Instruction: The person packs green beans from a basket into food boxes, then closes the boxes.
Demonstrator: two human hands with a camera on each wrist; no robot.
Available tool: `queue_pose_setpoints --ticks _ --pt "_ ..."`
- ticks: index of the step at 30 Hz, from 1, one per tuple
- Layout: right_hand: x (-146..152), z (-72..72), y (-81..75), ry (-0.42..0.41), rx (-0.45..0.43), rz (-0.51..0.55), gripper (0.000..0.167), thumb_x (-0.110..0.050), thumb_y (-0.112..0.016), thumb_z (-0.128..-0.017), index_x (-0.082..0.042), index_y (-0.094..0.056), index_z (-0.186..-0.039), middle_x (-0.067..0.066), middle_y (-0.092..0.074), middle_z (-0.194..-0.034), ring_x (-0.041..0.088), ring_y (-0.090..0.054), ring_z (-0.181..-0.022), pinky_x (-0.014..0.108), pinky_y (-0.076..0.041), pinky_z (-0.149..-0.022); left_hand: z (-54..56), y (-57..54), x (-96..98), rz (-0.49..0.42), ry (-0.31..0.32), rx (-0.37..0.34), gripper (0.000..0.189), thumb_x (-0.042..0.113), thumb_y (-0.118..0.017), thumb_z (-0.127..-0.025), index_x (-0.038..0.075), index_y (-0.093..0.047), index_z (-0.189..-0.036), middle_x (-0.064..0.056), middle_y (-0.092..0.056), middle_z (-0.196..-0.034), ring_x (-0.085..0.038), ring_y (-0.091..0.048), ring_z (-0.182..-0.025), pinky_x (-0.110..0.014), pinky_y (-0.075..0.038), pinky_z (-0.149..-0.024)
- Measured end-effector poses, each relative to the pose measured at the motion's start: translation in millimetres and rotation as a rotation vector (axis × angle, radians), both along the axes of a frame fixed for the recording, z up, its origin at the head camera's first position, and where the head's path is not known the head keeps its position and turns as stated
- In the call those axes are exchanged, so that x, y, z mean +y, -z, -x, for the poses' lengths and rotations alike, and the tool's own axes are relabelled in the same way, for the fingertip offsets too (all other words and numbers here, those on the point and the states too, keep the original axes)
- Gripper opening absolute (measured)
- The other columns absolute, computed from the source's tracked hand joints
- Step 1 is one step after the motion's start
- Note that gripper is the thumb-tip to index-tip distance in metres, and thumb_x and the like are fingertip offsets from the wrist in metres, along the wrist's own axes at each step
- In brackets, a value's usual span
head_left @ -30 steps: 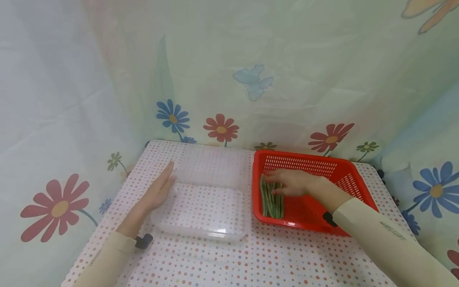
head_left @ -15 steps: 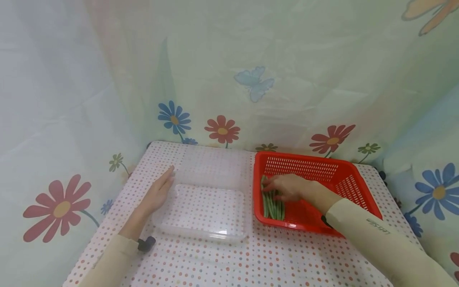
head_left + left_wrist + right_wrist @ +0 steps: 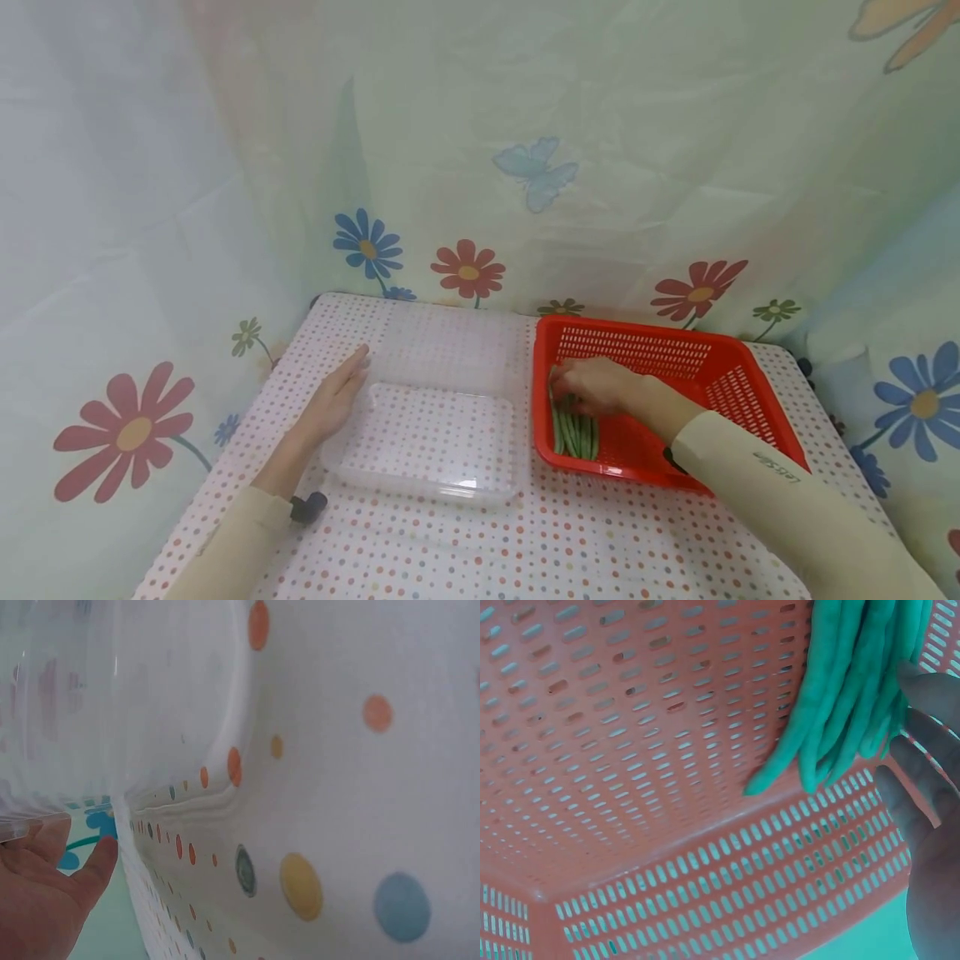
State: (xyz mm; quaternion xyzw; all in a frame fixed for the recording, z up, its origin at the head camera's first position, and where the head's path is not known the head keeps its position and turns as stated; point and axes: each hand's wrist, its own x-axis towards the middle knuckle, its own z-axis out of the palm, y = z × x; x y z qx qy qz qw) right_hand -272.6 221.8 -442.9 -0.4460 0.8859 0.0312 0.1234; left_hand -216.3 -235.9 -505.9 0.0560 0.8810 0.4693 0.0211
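Observation:
A bunch of green beans (image 3: 576, 435) lies lengthwise along the left side of a red plastic basket (image 3: 637, 477). My right hand (image 3: 600, 385) is down in the basket, its curled fingers gripping the upper part of the bunch. In the right wrist view, thumb and fingertips (image 3: 906, 669) meet the edge of the beans (image 3: 847, 690); how many they hold is unclear. To the left, a clear plastic box (image 3: 427, 483) lies with its lid folded back. My left hand (image 3: 330, 404) rests against the box's left side, fingers extended.
A dotted cloth (image 3: 600, 542) covers the table. Behind it hangs a flowered curtain (image 3: 420, 167), which also closes off both sides. The basket's slotted walls rise around the beans, and its right part shows bare floor.
My right hand has gone lower onto the beans, and its spread fingers have curled around them. The left hand stays by the box.

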Motion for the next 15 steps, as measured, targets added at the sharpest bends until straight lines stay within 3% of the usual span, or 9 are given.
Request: queue_pose_setpoints --ticks 10,15 --pt "-5.7 2.2 1.8 -0.036 0.049 -0.037 0.025 -0.021 -0.088 -0.085 -0.021 -0.082 -0.109 0.000 -0.075 -0.119 0.021 -0.067 -0.112 0.041 -0.063 -0.096 0.2 -3.2 0.3 -0.006 0.004 0.012 0.055 0.034 -0.030 -0.115 0.020 -0.022 -0.168 -0.004 -0.026 -0.173 -0.028 -0.019 -0.162 -0.053 -0.015 -0.133" --pt "-7.0 3.6 0.8 -0.002 -0.016 -0.038 0.024 -0.019 -0.084 -0.088 -0.019 -0.080 -0.111 -0.002 -0.078 -0.111 0.018 -0.073 -0.104 0.041 -0.064 -0.094 -1.9 -2.8 0.1 -0.005 -0.002 0.006 0.055 0.033 -0.030 -0.115 0.020 -0.022 -0.168 -0.005 -0.027 -0.173 -0.029 -0.020 -0.162 -0.053 -0.015 -0.133"
